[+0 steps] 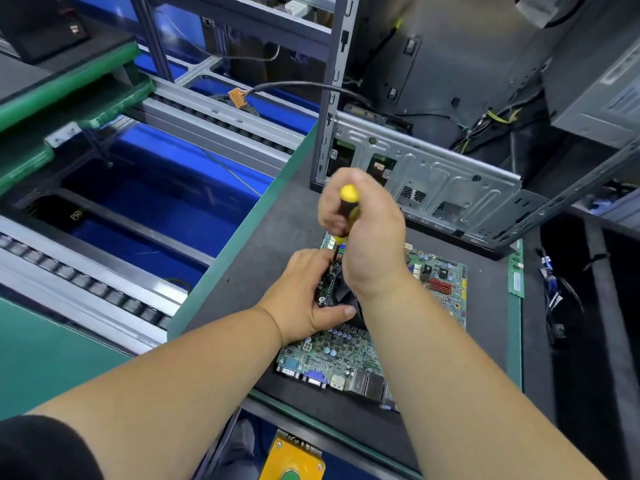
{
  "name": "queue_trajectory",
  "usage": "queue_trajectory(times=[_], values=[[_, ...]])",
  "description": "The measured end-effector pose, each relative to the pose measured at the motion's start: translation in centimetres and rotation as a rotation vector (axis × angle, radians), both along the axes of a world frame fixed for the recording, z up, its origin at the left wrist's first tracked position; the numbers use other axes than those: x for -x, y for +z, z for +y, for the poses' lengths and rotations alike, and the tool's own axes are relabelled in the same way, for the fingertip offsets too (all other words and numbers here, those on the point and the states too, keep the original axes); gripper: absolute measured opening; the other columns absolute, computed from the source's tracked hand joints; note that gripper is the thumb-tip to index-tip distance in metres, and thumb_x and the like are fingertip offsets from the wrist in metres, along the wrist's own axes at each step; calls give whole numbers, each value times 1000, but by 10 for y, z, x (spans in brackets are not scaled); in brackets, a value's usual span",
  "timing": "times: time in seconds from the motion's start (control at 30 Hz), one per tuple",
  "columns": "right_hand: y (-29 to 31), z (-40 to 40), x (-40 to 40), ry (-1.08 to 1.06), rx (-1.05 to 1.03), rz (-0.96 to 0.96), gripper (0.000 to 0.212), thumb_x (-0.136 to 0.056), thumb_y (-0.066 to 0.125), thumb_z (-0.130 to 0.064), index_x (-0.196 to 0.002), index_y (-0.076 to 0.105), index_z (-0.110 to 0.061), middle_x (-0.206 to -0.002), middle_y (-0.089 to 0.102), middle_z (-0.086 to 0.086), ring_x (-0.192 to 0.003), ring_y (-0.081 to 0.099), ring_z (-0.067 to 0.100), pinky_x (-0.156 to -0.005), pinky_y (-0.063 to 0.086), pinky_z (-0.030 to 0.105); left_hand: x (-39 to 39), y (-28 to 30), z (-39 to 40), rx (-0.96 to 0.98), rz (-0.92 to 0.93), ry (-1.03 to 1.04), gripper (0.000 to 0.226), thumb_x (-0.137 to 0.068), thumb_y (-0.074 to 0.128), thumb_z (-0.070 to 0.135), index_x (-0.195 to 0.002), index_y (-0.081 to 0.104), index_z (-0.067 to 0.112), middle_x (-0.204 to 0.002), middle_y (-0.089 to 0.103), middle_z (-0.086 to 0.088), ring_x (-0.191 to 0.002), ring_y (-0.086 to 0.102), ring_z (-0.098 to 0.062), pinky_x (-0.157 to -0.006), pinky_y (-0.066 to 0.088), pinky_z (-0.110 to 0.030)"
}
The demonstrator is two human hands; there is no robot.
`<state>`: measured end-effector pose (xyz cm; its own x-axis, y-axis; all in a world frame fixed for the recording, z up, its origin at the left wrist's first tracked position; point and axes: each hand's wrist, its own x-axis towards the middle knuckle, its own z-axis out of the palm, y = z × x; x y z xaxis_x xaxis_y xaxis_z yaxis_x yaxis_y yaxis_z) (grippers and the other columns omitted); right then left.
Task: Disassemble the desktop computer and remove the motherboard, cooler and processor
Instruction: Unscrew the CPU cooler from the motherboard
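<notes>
the right hand point(363, 233) grips a yellow-handled screwdriver point(347, 209) upright, its tip just below on the cooler point(341, 296). the left hand point(308, 296) holds that cooler's side, over the motherboard point(346, 348) lying on the counter point(277, 237), with the empty case point(433, 181) beyond both hands.

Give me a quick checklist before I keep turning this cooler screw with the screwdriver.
1. Motherboard out of the case, flat on the mat: ok.
2. Right hand gripping the screwdriver handle: ok.
3. Left hand steadying the cooler: ok.
4. Screwdriver tip seated in the screw head: cannot tell, the hands hide it.
5. Other cooler screws loosened: cannot tell; one screw shows near the left thumb.
6. Memory stick lying apart from the board, at the mat's right edge: ok.
</notes>
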<state>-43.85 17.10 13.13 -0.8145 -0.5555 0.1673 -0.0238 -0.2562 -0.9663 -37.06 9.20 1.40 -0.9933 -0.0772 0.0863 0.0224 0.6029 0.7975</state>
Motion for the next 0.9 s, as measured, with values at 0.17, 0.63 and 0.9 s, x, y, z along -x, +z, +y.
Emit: queue_trajectory(times=[0.17, 0.63, 0.9], values=[[15, 0, 26, 316, 3, -143, 29, -81, 39, -27, -57, 40, -11, -44, 23, -1, -44, 15, 11, -44, 14, 21, 0, 1, 1, -10, 10, 1, 88, -66, 54, 69, -136, 43, 16, -123, 45, -2, -121, 35, -17, -103, 36, -37], [8, 5, 10, 110, 44, -117, 32, -84, 32, -24, -55, 37, -11, -42, 26, -4, -42, 16, 13, -45, 16, 22, 0, 1, 1, -18, 11, -1, 83, -67, 53, 68, -130, 45, 15, -120, 45, -2, -118, 35, -17, -99, 37, -37], [6, 16, 12, 101, -133, -72, 26, -89, 50, -28, -85, 50, -3, -74, 53, 6, -66, 52, 20, -60, 36, 28, -1, 2, 2, -8, 37, -1, 83, -64, 56, 68, -128, 47, 15, -112, 45, -1, -112, 35, -14, -94, 36, -30]])
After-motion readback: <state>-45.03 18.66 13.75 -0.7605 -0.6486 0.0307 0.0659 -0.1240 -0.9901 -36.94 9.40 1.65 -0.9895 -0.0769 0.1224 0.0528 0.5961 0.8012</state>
